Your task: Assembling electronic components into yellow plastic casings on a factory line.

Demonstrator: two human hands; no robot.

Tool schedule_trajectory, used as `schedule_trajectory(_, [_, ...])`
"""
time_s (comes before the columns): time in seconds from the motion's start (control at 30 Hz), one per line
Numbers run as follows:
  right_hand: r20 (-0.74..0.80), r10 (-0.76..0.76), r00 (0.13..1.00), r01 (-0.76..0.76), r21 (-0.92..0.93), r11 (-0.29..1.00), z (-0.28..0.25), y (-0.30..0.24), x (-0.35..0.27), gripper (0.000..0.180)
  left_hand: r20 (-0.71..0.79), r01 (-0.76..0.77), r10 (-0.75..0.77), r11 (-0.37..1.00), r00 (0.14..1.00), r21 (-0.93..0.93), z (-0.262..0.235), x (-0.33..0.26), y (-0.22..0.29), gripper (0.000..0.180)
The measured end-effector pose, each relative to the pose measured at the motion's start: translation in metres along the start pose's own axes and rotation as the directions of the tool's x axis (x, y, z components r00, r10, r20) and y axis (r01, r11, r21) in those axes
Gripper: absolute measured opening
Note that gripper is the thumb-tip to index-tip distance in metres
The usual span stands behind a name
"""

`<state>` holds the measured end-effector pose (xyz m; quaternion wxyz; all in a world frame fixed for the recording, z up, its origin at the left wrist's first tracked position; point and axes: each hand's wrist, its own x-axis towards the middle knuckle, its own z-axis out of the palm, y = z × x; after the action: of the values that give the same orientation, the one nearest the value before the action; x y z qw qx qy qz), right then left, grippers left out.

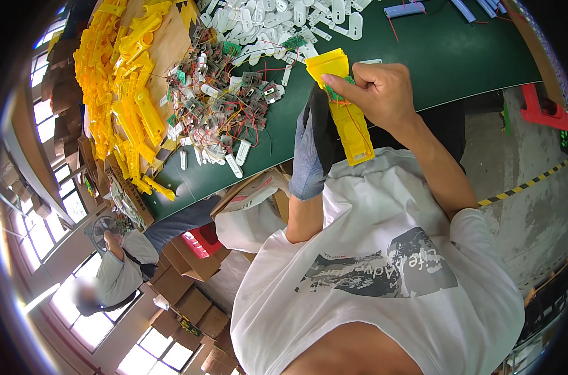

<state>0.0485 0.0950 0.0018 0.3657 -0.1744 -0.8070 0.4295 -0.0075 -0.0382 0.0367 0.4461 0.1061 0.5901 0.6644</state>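
My left hand (315, 134), in a grey and black glove, is closed around a yellow plastic housing (351, 132) that tilts over the table's near edge. The housing is long and hollow, with a wide flared end pointing away from me. Inside it sits a small green circuit board (339, 94), with a thin red wire trailing down the shell. My bare right hand (384, 90) is bent over the board, its thumb pressed to the housing near the flared end. Its curled fingers hide whatever may be between them.
Wired switch assemblies (224, 106) lie heaped left of my hands on the green table (459, 59). Yellow housings (124, 81) are piled farther left, white plastic pieces (277, 19) at the back. Blue cylindrical cells (406, 9) lie back right. A person (118, 269) sits at far left.
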Motion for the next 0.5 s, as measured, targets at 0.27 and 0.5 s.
schedule_trajectory(0.27, [0.062,0.065,0.996,-0.070,0.080,0.994,0.001,0.001,0.001,0.055,0.072,-0.177,0.162,0.919,0.984,0.353,-0.018,0.007,-0.014,0.046])
schedule_trajectory(0.5, [0.026,0.050,0.998,-0.052,0.092,0.994,0.002,0.002,0.000,0.055,0.114,-0.197,0.169,0.932,0.979,0.303,-0.008,0.004,-0.005,0.046])
